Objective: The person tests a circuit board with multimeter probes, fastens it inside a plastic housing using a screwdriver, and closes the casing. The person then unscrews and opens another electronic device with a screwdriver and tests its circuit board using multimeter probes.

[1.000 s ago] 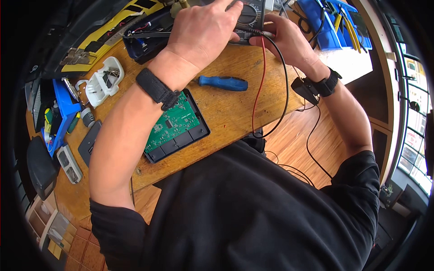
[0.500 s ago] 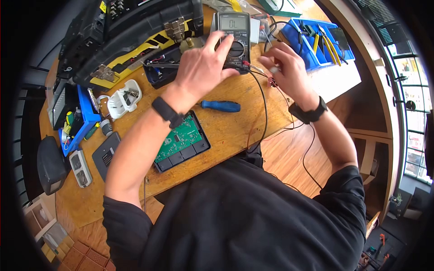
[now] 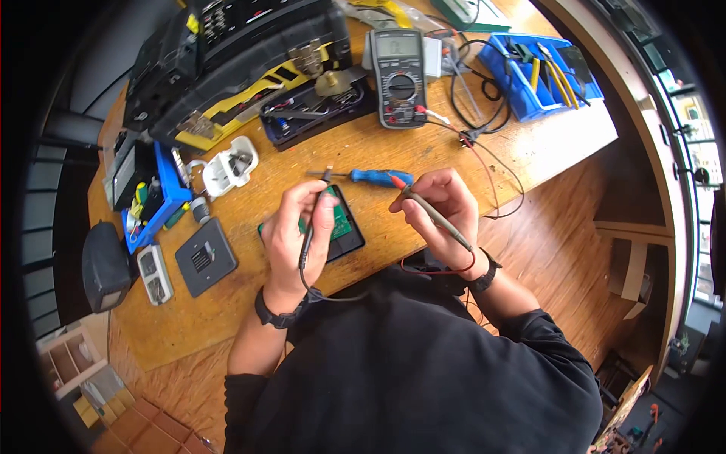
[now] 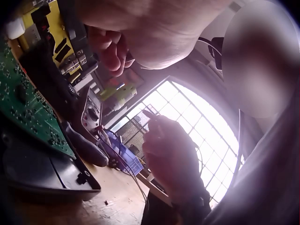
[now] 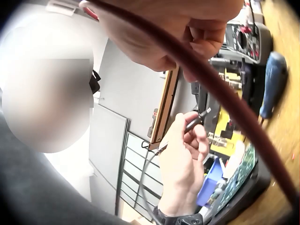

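Observation:
In the head view, my left hand pinches a black test probe, its tip pointing away from me. My right hand holds the other probe, grey-bodied with a red collar near the tip and a red lead. Both hands are raised over the table's near edge, the probes apart. Below the left hand lies a green circuit board in a black case, partly covered by the fingers. A blue-handled screwdriver lies just beyond. The multimeter stands farther back, its display lit.
A blue bin with yellow-handled pliers stands at the back right, near coiled black cables. The large black-and-yellow toolbox fills the back left. A white case, a dark square cover and another blue bin sit left.
Both hands have left the multimeter at the back and come toward the body, now each with a probe. The leads trail with them. The multimeter now stands untouched.

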Tool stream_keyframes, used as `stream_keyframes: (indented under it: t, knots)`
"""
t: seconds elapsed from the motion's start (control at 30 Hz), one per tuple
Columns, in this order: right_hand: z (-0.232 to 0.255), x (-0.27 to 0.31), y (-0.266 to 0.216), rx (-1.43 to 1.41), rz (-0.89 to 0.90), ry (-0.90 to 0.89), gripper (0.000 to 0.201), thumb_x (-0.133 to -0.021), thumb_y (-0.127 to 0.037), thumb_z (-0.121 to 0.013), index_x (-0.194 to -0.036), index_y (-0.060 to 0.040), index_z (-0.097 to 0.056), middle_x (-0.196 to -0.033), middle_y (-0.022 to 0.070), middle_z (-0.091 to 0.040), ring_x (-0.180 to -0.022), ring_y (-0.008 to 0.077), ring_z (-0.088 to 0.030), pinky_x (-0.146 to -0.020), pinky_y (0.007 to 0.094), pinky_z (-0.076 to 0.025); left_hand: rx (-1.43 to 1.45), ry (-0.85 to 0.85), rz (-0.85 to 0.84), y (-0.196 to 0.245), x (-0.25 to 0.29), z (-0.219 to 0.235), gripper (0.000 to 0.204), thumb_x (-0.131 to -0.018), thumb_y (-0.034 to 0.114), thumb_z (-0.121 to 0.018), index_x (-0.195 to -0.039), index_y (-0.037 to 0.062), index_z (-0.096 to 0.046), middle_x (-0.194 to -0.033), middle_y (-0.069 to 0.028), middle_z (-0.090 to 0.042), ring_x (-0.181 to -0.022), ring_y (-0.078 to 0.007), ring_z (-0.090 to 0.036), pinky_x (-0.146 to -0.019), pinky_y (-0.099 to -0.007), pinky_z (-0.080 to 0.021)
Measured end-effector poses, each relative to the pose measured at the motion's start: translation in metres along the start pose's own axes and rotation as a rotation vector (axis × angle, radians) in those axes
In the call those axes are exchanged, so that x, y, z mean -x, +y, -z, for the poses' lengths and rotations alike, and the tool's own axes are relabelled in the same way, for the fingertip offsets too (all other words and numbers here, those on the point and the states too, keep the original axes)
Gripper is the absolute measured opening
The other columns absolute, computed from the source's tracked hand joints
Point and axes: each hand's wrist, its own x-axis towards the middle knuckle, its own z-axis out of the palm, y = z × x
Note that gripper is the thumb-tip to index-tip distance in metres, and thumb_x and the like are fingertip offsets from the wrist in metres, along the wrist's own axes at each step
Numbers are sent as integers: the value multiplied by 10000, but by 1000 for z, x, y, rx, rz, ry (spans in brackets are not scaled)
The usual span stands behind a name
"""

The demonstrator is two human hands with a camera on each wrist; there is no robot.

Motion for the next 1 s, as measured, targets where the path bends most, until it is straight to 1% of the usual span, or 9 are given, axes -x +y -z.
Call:
stream_keyframes:
  t: [0.1, 0.17, 0.23, 0.33, 0.37, 0.43, 0.6, 0.67, 1.0]
  knots:
    - [-15, 0, 6, -54, 24, -27, 192, -1043, 55, -735, -1193, 37, -617, -1103, 152, -810, -1055, 198, -815, -858, 291, -644, 442, -26, 61, -2, 14, -1, 263, -1114, 97, -696, -1298, -12, -543, -1160, -193, -799, -944, -190, -762, -897, -312, -609]
    - [-21, -3, 11, -100, 30, -49, 177, -1032, 68, -745, -1172, 40, -639, -1117, 152, -810, -1080, 216, -817, -876, 308, -660, 521, -57, 27, -6, 20, -1, 267, -1107, 75, -700, -1311, -9, -551, -1202, -222, -796, -980, -213, -780, -898, -324, -618]
    - [-23, -3, 12, -80, 45, -66, 180, -1030, 69, -746, -1173, 43, -640, -1136, 158, -809, -1076, 209, -814, -896, 316, -661, 573, -18, 20, -6, 23, -5, 257, -1052, -3, -753, -1261, -42, -610, -1138, -198, -820, -952, -200, -796, -889, -341, -641]
    - [-22, -1, 18, -49, 77, -63, 164, -1040, 72, -729, -1169, 44, -632, -1157, 160, -804, -1077, 204, -810, -915, 325, -662, 440, -41, 35, -9, 23, -5, 228, -1032, -18, -774, -1231, -43, -666, -1093, -180, -831, -929, -200, -810, -868, -339, -649]
    - [-28, -2, 14, -157, 86, -56, 152, -1048, 75, -715, -1164, 40, -623, -1154, 155, -799, -1078, 196, -805, -919, 324, -659, 447, -47, 18, -10, 21, -6, 228, -1032, -18, -774, -1231, -43, -666, -1093, -180, -831, -929, -200, -810, -868, -339, -649]
    - [-27, -2, 24, -99, 161, -58, 149, -1056, 59, -710, -1154, 27, -603, -1144, 180, -770, -1054, 240, -819, -849, 318, -664, 478, -14, 28, -10, 26, -6, 224, -1011, -33, -792, -1216, -44, -700, -1061, -168, -835, -913, -196, -817, -848, -337, -655]
    - [-29, 1, 23, -128, 137, -18, 151, -1049, 74, -717, -1160, 30, -624, -1138, 141, -791, -1078, 186, -803, -918, 321, -660, 427, -23, -44, -14, 25, -6, 240, -989, -70, -797, -1213, -51, -714, -1042, -169, -833, -924, -209, -821, -862, -340, -658]
    - [-27, 1, 26, -112, 140, -35, 152, -1059, 61, -707, -1170, 24, -610, -1136, 157, -784, -1103, 211, -803, -919, 330, -657, 410, -80, -75, -18, 25, -4, 265, -1031, -68, -743, -1289, -48, -683, -1129, -236, -810, -957, -246, -802, -896, -394, -673]
    - [-26, 3, 32, -106, 111, -66, 151, -1077, 40, -693, -1186, 27, -589, -1191, 198, -779, -1116, 233, -801, -950, 359, -656, 406, -49, -20, -24, 23, -2, 225, -1050, -31, -744, -1270, -49, -704, -1117, -226, -809, -941, -234, -796, -869, -374, -668]
